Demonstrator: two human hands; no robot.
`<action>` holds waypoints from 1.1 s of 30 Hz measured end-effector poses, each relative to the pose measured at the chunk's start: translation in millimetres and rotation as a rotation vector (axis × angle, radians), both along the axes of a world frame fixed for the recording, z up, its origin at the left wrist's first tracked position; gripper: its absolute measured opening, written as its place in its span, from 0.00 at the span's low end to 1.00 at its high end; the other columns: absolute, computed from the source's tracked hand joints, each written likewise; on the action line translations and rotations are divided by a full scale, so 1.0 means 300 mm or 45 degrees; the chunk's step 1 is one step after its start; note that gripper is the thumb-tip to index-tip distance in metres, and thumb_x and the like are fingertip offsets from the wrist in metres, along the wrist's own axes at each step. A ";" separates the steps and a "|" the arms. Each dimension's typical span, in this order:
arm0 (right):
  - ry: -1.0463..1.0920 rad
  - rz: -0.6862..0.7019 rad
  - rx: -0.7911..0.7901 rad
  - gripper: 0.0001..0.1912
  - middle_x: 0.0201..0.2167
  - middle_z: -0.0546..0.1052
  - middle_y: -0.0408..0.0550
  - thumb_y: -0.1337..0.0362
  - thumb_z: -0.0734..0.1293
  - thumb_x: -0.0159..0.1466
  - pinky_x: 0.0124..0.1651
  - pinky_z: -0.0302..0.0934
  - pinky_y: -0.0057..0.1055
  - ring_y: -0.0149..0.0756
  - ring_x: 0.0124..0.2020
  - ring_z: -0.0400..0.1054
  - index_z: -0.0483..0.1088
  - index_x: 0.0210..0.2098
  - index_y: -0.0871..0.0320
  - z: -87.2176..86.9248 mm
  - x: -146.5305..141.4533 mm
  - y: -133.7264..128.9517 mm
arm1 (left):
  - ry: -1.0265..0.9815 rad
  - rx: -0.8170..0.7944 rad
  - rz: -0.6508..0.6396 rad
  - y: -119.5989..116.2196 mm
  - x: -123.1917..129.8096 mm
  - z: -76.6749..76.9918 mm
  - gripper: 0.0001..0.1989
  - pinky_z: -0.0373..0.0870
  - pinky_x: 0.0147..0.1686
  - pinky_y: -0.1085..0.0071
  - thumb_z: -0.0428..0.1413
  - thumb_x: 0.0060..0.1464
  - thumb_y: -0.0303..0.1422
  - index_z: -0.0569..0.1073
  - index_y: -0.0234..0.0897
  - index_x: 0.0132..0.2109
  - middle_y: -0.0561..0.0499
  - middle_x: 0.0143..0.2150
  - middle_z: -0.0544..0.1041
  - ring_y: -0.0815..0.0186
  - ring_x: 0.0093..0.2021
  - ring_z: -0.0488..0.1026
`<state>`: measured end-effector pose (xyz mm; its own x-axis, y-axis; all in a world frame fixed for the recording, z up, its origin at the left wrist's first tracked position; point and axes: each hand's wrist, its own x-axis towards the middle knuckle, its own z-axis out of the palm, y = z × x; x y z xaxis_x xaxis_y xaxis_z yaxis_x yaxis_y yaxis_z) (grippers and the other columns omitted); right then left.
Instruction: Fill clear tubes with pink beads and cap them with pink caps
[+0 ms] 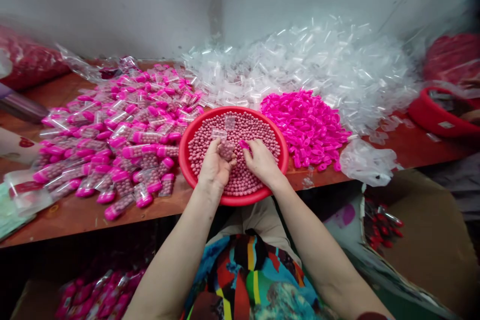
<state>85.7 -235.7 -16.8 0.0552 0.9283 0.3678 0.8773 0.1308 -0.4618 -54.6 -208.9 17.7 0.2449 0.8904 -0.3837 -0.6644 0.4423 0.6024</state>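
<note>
My left hand [216, 167] is closed around a small clear plastic container [226, 150] with pink beads showing inside. Just to its right, my right hand [260, 159] pinches a bright pink cap [244, 144], a short gap away from the container. Both hands are over a red basin [183, 152] full of round pink beads [243, 180]. Another clear container [230, 122] lies on the beads towards the basin's far side. Loose pink caps [305, 130] are heaped right of the basin.
Capped bead-filled containers [138, 135] cover the table to the left. Behind the basin spreads a big heap of clear containers [300, 65]. A white plastic bag [369, 162] hangs at the table edge. Another red basin [442, 115] stands far right, a person's hand beside it.
</note>
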 end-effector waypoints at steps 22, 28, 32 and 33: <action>0.287 0.314 0.370 0.18 0.50 0.80 0.55 0.71 0.60 0.70 0.58 0.71 0.45 0.45 0.52 0.76 0.72 0.57 0.55 0.000 -0.001 -0.026 | -0.002 -0.038 -0.025 -0.015 0.010 -0.009 0.04 0.68 0.27 0.74 0.59 0.60 0.26 0.77 0.34 0.36 0.54 0.27 0.79 0.71 0.26 0.74; 0.350 0.456 0.385 0.18 0.53 0.77 0.57 0.68 0.61 0.72 0.61 0.69 0.43 0.43 0.55 0.74 0.71 0.59 0.57 0.012 -0.006 -0.033 | -0.051 -0.003 -0.003 -0.010 0.016 -0.018 0.02 0.70 0.29 0.73 0.60 0.55 0.23 0.77 0.33 0.35 0.54 0.29 0.81 0.71 0.27 0.75; 0.480 0.466 0.387 0.15 0.48 0.79 0.53 0.66 0.60 0.74 0.58 0.71 0.41 0.40 0.52 0.75 0.75 0.53 0.53 0.026 0.002 -0.035 | -0.037 0.002 -0.040 -0.009 0.016 -0.021 0.03 0.70 0.30 0.73 0.59 0.55 0.23 0.77 0.33 0.34 0.53 0.28 0.80 0.70 0.28 0.75; 0.515 0.445 0.392 0.14 0.47 0.80 0.52 0.66 0.60 0.73 0.58 0.71 0.41 0.40 0.51 0.75 0.76 0.51 0.53 0.029 0.004 -0.036 | -0.031 0.013 -0.064 -0.010 0.016 -0.020 0.03 0.70 0.30 0.72 0.59 0.54 0.23 0.77 0.33 0.33 0.53 0.28 0.80 0.70 0.28 0.75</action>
